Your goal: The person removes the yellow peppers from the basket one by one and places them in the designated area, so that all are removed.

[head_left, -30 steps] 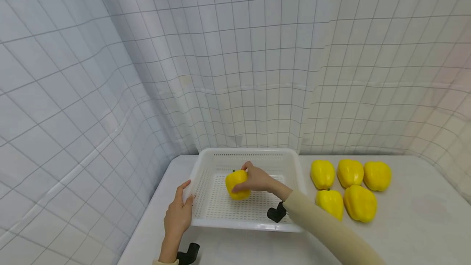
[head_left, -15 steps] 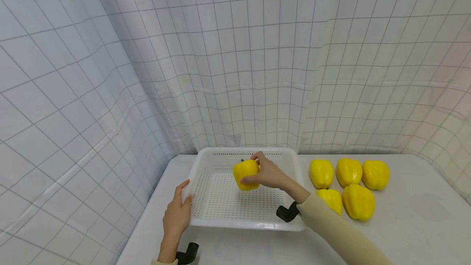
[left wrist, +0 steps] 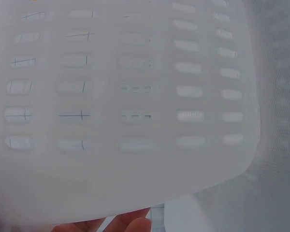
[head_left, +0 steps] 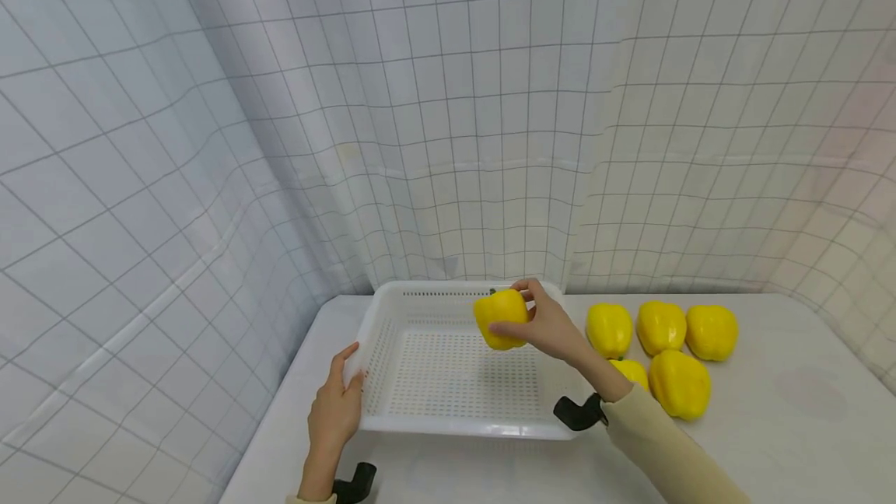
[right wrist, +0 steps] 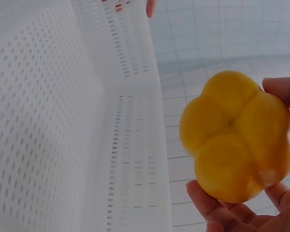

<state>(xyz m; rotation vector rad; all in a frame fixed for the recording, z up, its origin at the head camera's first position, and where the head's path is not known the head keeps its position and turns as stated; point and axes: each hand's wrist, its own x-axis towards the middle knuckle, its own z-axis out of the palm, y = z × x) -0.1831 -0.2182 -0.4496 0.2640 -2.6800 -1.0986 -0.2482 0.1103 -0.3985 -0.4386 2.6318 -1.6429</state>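
Note:
A yellow bell pepper [head_left: 500, 319] with a short green stem is held by my right hand [head_left: 549, 325], raised over the right half of a white perforated plastic basket [head_left: 462, 430]. Thumb and fingers spread around its side; the right wrist view shows the lobed bottom of this bell pepper [right wrist: 232, 130]. My left hand [head_left: 334, 409] grips the basket's left rim. Up close, the left wrist view has the slotted basket wall [left wrist: 96, 179] with fingertips [left wrist: 137, 224] at its rim. The basket floor in the head view has nothing lying on it.
Right of the basket, several more yellow bell peppers [head_left: 680, 384] sit in two rows on the white table [head_left: 784, 403]. My right forearm partly covers one. White grid-patterned curtains [head_left: 448, 138] enclose the table at the back and sides.
My right hand has lifted the bell pepper from low in the basket and carried it up and to the right. The left hand stays at the basket's left rim.

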